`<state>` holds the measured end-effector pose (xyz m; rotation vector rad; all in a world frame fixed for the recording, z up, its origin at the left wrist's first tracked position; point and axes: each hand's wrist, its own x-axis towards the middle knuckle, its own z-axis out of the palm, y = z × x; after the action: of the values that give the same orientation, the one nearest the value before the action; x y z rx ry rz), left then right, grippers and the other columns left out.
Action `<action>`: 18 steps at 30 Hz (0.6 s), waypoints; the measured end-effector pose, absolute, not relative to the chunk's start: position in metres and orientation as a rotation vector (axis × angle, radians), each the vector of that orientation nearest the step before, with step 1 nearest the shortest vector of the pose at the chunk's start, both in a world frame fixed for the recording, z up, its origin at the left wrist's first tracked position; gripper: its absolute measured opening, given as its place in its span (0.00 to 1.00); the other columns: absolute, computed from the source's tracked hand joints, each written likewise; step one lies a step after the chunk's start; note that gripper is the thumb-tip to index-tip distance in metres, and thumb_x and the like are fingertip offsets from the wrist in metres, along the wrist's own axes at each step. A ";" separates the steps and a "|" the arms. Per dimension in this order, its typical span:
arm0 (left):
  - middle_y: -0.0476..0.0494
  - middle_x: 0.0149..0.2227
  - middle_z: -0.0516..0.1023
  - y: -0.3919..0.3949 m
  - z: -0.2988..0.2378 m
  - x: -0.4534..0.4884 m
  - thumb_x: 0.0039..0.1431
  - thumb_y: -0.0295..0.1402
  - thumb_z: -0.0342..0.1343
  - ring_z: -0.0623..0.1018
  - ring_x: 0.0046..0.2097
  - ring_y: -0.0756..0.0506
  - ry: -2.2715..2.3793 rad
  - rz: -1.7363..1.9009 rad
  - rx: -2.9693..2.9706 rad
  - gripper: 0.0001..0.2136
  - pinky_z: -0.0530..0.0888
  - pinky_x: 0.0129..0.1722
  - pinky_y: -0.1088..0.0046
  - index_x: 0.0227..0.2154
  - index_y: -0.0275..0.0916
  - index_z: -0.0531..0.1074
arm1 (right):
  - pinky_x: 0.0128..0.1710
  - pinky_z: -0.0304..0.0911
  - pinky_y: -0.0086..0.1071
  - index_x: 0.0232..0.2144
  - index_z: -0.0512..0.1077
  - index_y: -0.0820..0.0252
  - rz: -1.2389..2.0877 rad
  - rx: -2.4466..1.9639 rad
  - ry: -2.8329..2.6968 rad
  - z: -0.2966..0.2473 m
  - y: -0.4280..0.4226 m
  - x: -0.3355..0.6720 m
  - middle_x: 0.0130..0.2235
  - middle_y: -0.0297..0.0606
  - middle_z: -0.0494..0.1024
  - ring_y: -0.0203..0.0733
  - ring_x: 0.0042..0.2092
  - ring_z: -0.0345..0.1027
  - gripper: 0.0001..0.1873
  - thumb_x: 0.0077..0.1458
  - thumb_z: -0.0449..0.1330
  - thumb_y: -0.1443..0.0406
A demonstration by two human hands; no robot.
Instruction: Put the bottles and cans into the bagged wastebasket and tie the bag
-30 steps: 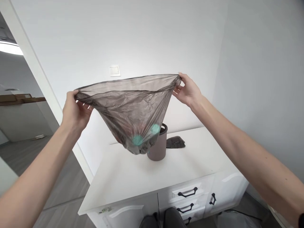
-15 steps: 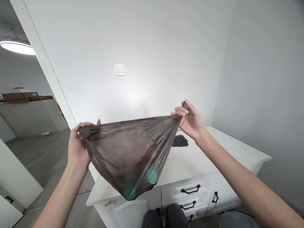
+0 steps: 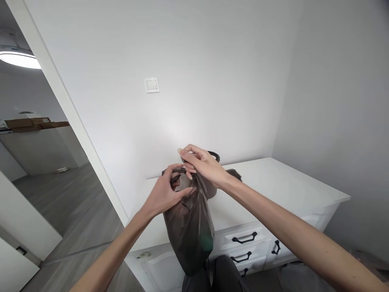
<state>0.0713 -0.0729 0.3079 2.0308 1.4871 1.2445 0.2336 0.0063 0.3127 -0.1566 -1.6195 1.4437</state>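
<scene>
A thin, dark see-through plastic bag point(image 3: 190, 235) hangs in front of the cabinet, its top edge gathered between my hands. Something green shows through its lower right side; the other contents are too dim to name. My left hand point(image 3: 165, 188) curves its fingers and thumb around the upper left rim and grips it. Just above and touching that hand, my right hand point(image 3: 202, 162) pinches the bunched plastic with the fingers closed. Partly hidden behind my right hand is a round container point(image 3: 212, 191) with a black rim, standing on the cabinet top.
The white cabinet point(image 3: 258, 192) has drawers with black handles point(image 3: 244, 237) and stands against the wall. A dark folded piece of plastic point(image 3: 234, 174) lies near its back. My knees point(image 3: 225, 271) are just below the bag. On the left is a doorway with a grey floor point(image 3: 82, 207).
Both hands have come together from far apart, so the stretched bag opening is now bunched. The bag hangs narrower and lower. The round container behind has come into view.
</scene>
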 end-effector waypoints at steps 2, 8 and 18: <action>0.52 0.28 0.70 -0.064 0.300 0.080 0.56 0.45 0.64 0.69 0.29 0.47 1.489 1.136 2.094 0.15 0.67 0.32 0.71 0.40 0.42 0.72 | 0.32 0.67 0.30 0.32 0.68 0.54 1.411 -0.147 -1.694 0.321 -0.001 0.230 0.24 0.24 0.62 0.33 0.26 0.61 0.23 0.58 0.65 0.43; 0.47 0.28 0.74 -0.046 0.283 0.071 0.66 0.47 0.53 0.72 0.33 0.44 1.415 1.176 2.150 0.18 0.69 0.32 0.70 0.26 0.39 0.68 | 0.56 0.69 0.40 0.52 0.74 0.49 1.345 -0.289 -1.722 0.315 0.000 0.254 0.50 0.39 0.80 0.45 0.55 0.72 0.28 0.53 0.72 0.47; 0.41 0.41 0.82 -0.056 0.282 0.063 0.65 0.49 0.58 0.79 0.45 0.39 1.390 1.250 2.105 0.16 0.76 0.46 0.64 0.40 0.42 0.81 | 0.59 0.68 0.45 0.37 0.79 0.55 1.523 -0.231 -1.459 0.267 -0.003 0.239 0.40 0.38 0.83 0.50 0.52 0.76 0.24 0.57 0.66 0.42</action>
<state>0.0629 -0.0560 0.2823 2.1046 1.3900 1.2498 0.2386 -0.0028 0.2672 -0.2311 -1.4594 1.5228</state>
